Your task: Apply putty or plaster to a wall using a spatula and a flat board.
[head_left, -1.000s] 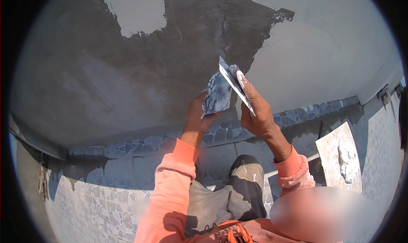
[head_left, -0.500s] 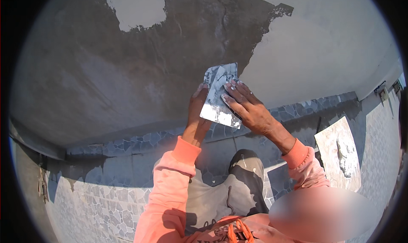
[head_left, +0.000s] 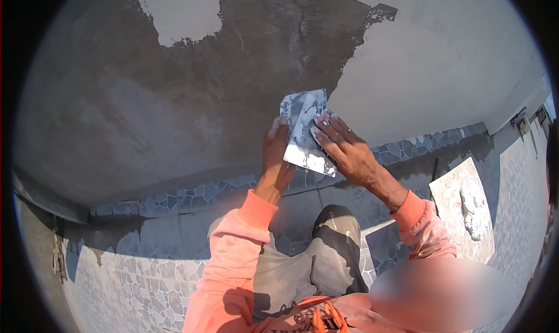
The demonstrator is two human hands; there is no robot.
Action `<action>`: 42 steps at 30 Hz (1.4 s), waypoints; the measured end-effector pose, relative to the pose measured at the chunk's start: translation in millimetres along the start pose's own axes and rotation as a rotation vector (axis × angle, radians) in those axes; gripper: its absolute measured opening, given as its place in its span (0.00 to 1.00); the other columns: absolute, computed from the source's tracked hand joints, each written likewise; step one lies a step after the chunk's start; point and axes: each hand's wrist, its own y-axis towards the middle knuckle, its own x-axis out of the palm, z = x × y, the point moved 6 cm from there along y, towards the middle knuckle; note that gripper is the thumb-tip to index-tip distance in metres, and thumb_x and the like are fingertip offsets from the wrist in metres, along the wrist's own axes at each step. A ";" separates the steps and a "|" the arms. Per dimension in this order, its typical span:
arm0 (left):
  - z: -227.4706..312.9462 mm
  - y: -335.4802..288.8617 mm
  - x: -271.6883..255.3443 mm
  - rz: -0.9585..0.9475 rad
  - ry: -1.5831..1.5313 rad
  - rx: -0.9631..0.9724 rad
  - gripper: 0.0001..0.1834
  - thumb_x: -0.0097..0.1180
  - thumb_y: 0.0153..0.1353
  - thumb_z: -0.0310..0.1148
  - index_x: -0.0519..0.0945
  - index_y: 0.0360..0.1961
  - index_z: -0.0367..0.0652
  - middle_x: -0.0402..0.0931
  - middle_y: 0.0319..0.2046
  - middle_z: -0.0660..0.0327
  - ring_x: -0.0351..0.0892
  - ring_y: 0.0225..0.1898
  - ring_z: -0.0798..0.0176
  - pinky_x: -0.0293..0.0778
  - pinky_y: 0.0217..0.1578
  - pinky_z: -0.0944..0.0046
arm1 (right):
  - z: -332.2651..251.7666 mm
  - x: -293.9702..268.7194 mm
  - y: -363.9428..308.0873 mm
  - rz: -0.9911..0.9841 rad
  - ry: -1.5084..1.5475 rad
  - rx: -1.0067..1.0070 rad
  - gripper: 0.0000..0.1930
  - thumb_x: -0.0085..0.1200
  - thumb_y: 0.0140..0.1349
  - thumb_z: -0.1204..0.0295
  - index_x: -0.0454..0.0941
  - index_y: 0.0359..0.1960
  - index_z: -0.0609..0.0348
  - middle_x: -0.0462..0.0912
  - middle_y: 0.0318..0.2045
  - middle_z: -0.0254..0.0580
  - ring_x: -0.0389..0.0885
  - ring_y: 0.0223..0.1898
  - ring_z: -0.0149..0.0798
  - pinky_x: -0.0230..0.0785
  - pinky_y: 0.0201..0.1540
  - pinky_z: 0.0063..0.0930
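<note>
Two flat metal plastering blades, smeared with white plaster, overlap in front of the wall. The rear plastering blade is gripped along its left side by my left hand, with the thumb at the edge and the other fingers hidden behind. Over it lies the front plastering blade, its lower end bright in the sun. My right hand is closed on that blade's right side, plaster on its fingertips. How its handle sits in the palm is hidden.
The wall ahead is dark grey with pale coated patches. To the right, a pale board on the floor carries a mound of wet plaster. Stone-patterned paving runs along the wall's foot, beside my knees.
Both hands and the overlapped blades have shifted slightly right. My right fingers have moved a little toward the blade's right edge.
</note>
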 end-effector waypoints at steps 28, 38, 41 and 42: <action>11.8 -3.3 -3.8 0.104 0.137 0.050 0.14 0.46 0.68 0.36 0.71 0.51 0.41 0.76 0.44 0.63 0.77 0.45 0.66 0.74 0.47 0.62 | 112.3 -23.0 -59.2 0.330 1.048 1.035 0.11 0.46 0.67 0.71 0.74 0.46 0.63 0.78 0.33 0.32 0.75 0.27 0.28 0.68 0.30 0.24; -29.6 -3.0 -6.7 0.101 -0.030 -0.230 0.11 0.48 0.66 0.32 0.75 0.46 0.41 0.78 0.40 0.62 0.81 0.39 0.64 0.78 0.42 0.61 | 98.4 4.3 -8.0 0.543 1.476 1.194 0.15 0.45 0.69 0.61 0.75 0.38 0.63 0.78 0.27 0.32 0.76 0.22 0.27 0.70 0.26 0.24; -30.7 -0.6 -5.7 0.062 -0.007 -0.239 0.11 0.47 0.66 0.33 0.75 0.46 0.42 0.78 0.39 0.63 0.80 0.38 0.65 0.78 0.39 0.62 | 99.6 32.5 -27.2 0.326 1.336 1.275 0.18 0.45 0.69 0.59 0.76 0.37 0.65 0.78 0.25 0.32 0.73 0.21 0.25 0.67 0.24 0.23; -29.9 -1.7 -7.1 0.059 0.009 -0.241 0.11 0.48 0.65 0.33 0.75 0.45 0.42 0.78 0.39 0.63 0.80 0.37 0.65 0.78 0.39 0.62 | 93.4 29.9 -33.5 0.318 1.336 1.278 0.18 0.45 0.69 0.59 0.76 0.37 0.65 0.78 0.25 0.32 0.73 0.21 0.25 0.67 0.24 0.23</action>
